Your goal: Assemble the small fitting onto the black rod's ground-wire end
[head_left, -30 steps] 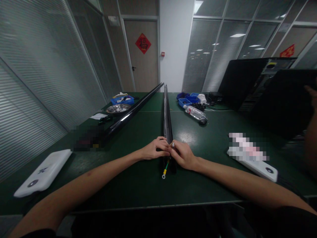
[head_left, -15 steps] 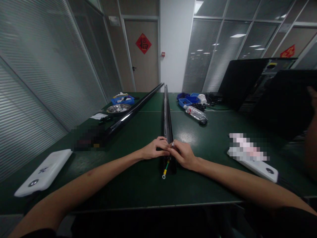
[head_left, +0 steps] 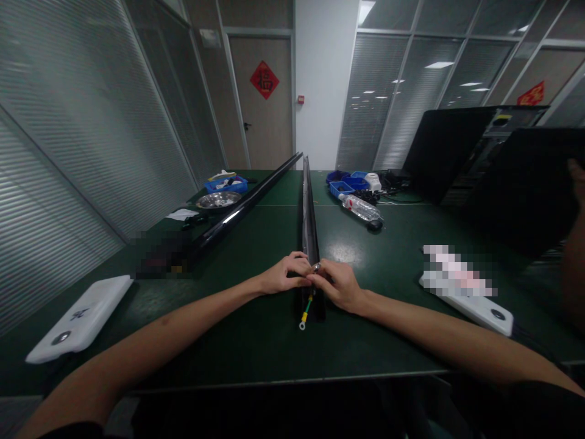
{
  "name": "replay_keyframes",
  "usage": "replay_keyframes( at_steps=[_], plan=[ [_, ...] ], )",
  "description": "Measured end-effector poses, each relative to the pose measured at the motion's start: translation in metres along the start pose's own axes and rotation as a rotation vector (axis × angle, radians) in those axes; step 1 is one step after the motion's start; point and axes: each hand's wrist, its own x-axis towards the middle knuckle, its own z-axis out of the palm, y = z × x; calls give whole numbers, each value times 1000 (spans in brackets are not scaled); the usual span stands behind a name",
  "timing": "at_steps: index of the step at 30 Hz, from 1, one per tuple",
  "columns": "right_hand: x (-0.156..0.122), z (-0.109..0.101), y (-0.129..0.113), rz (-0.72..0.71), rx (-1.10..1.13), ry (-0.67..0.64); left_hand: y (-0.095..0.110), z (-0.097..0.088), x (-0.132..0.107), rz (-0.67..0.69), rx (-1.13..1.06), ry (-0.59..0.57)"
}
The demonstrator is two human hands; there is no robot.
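A long black rail (head_left: pixel 307 207) lies on the green table (head_left: pixel 256 335), running straight away from me. My left hand (head_left: pixel 286 274) is curled over the rail's near end from the left. My right hand (head_left: pixel 337 284) meets it from the right, its fingertips pinched on a small silvery metal part (head_left: pixel 316 266) on top of the rail. A green-yellow wire with a ring terminal (head_left: pixel 304 313) sticks out of the rail's near end toward me.
A second black rail (head_left: pixel 237 210) lies diagonally at the left. White flat devices sit at the near left (head_left: pixel 77 318) and right (head_left: pixel 475 305). Blue bins (head_left: pixel 348 183), a water bottle (head_left: pixel 361 208) and a metal bowl (head_left: pixel 218 199) stand farther back. Another person's arm (head_left: pixel 573 244) shows at the right edge.
Both hands stay on the rail's near end. The right fingers have shifted slightly around the small metal part; nothing else has moved.
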Motion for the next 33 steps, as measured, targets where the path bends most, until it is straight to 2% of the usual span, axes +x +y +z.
replay_keyframes(
  at_steps=[7, 33],
  plan=[
    [1, -2, -2, -20, -20, -52, 0, 0, 0, -6, -1, -2],
    [0, -3, -3, -31, -16, -55, 5, 0, 1, -19, 57, -22]
  ],
)
